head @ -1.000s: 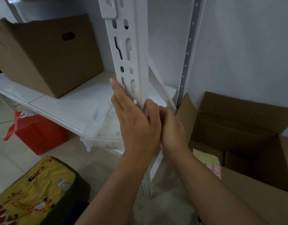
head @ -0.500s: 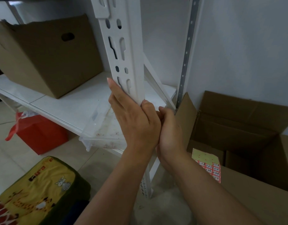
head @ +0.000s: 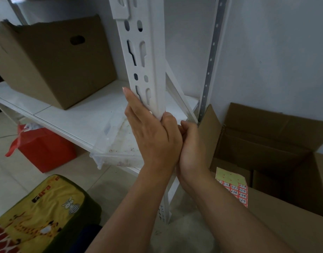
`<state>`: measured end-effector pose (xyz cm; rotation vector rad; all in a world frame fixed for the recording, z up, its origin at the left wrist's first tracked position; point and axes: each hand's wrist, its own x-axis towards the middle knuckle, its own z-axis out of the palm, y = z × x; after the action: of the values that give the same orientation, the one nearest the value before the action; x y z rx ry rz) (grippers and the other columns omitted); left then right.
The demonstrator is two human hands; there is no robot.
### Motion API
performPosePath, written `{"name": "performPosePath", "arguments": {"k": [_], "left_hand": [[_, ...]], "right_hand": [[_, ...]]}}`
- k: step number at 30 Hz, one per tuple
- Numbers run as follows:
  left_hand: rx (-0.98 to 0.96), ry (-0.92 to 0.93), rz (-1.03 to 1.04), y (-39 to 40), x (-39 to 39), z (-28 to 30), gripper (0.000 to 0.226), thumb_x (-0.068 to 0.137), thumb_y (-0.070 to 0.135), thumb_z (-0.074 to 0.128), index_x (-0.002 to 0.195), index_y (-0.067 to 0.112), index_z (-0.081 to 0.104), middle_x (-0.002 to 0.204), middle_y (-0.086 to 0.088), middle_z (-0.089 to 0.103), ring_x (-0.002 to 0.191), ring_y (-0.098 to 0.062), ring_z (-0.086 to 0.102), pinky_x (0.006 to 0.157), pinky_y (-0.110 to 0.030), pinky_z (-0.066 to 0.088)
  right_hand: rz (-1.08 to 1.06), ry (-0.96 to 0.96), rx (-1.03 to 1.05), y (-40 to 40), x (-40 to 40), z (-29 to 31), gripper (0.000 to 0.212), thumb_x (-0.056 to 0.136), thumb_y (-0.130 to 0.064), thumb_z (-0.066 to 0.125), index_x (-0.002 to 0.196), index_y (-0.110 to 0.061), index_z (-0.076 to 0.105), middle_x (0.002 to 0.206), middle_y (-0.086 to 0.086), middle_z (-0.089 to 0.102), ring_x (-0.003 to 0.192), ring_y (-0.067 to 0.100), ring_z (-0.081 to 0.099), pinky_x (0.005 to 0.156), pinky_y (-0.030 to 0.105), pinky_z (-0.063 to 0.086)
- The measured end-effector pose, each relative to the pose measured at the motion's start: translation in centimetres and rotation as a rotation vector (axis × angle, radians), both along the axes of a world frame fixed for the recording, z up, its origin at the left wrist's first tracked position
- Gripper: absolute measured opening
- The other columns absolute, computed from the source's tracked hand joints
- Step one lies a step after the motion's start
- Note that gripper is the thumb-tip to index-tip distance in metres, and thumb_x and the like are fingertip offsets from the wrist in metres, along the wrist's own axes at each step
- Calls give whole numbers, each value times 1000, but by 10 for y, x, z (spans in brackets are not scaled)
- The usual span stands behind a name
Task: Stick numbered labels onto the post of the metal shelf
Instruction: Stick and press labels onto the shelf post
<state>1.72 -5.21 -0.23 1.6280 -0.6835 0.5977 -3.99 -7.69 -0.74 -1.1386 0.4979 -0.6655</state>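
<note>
The white slotted shelf post [head: 148,70] rises through the middle of the view. My left hand [head: 153,136] clasps it just above the shelf board, fingers straight along the slotted face and thumb pressed on the front corner. My right hand [head: 191,148] sits against the left hand with its fingers curled toward the post's right face; their tips are hidden. No label on the post is visible. A sheet of red numbered labels [head: 233,187] lies on the edge of the open cardboard box [head: 277,214] at the right.
A closed cardboard box [head: 53,64] stands on the white shelf board [head: 69,114]. A clear plastic tray [head: 117,150] overhangs the board's front edge. A red bag [head: 44,150] and a yellow printed cushion [head: 40,212] lie on the floor at the left. A grey perforated rail [head: 209,61] runs up the wall.
Both hands stay pressed on the same spot of the post. Only the view has shifted slightly.
</note>
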Motion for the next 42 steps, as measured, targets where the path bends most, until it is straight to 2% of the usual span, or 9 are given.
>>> {"name": "performPosePath", "arguments": {"k": [8, 20, 28, 31, 34, 36, 38, 40, 42], "left_hand": [[35, 6, 22, -1, -2, 1, 80, 83, 23, 37, 151, 5, -1, 137, -16, 33, 110, -34, 48, 83, -52, 52], [12, 31, 59, -4, -8, 8, 78, 82, 21, 35, 151, -1, 5, 133, -18, 38, 110, -29, 48, 87, -48, 50], [41, 35, 65, -1, -7, 8, 80, 83, 19, 40, 151, 0, 2, 133, -17, 36, 108, -27, 49, 84, -46, 52], [92, 24, 64, 4, -8, 9, 85, 83, 18, 48, 152, 1, 1, 134, -14, 36, 106, -23, 49, 80, -38, 54], [107, 4, 43, 11, -6, 7, 89, 82, 22, 53, 153, 5, 2, 129, -2, 36, 105, -4, 43, 81, -16, 45], [118, -23, -6, 18, -2, 5, 90, 82, 26, 55, 152, 4, 4, 123, 6, 34, 103, 12, 39, 81, -3, 37], [129, -49, -64, 28, 3, 2, 90, 81, 30, 54, 152, 2, 7, 122, 9, 37, 107, 21, 37, 83, 2, 35], [126, -46, -136, 36, 9, 0, 89, 81, 31, 52, 153, 5, 7, 134, 18, 33, 121, 16, 37, 93, -10, 44], [127, -34, -218, 42, 12, -1, 85, 83, 30, 48, 153, 9, 6, 152, 9, 29, 138, -7, 36, 102, -38, 48]], "right_hand": [[-19, -3, 37, -1, 0, 0, 61, 100, -35, 32, 53, -29, 71, 64, -6, 70, 71, 9, 65, 79, 33, 51], [-28, 11, 111, -3, -1, 2, 52, 97, -37, 37, 59, -19, 67, 66, 0, 66, 75, 17, 62, 81, 37, 49], [-21, 40, 72, -2, -2, 3, 57, 98, -37, 34, 56, -23, 70, 68, -1, 67, 76, 16, 63, 83, 37, 50], [-20, 55, 25, -1, -2, 5, 61, 100, -35, 32, 52, -31, 71, 64, -7, 69, 77, 14, 63, 89, 39, 50], [-24, 66, -30, -1, -1, 7, 54, 99, -33, 35, 62, -38, 74, 70, -2, 72, 82, 18, 68, 93, 44, 50], [-28, 75, -125, -1, -2, 9, 45, 98, -31, 41, 70, -36, 75, 73, 0, 72, 79, 17, 69, 81, 38, 55], [-31, 77, -227, -1, -2, 10, 37, 98, -25, 45, 76, -27, 74, 74, -2, 71, 71, 16, 68, 67, 29, 57], [-79, 61, -339, -3, -2, 8, 20, 98, -21, 49, 96, -21, 69, 84, -7, 70, 74, 19, 68, 62, 29, 58], [-169, 63, -611, -8, -1, 2, 17, 97, -23, 53, 110, -18, 63, 98, -10, 66, 74, 14, 68, 62, 25, 59]]}}
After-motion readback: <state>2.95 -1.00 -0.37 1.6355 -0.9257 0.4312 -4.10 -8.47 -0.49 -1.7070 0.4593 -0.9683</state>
